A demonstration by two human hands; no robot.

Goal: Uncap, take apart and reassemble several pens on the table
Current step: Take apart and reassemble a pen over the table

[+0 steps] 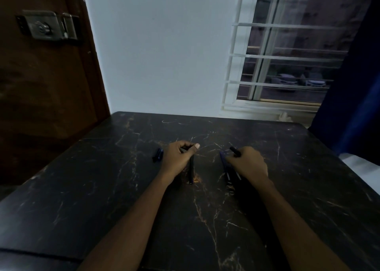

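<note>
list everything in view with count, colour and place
table: one, black veined marble, lower frame
pen: one, dark, in left grip
pen part: one, black, in right grip
blue pens: at least two, blue, under right grip
pen pieces: about two, blue-black, left of left grip
door: one, brown, left
lock: one, silver, on door
window: one, white bars, upper right
curtain: one, dark blue, right edge
left grip: one, curled round pen
right grip: one, pinching pen part
</note>
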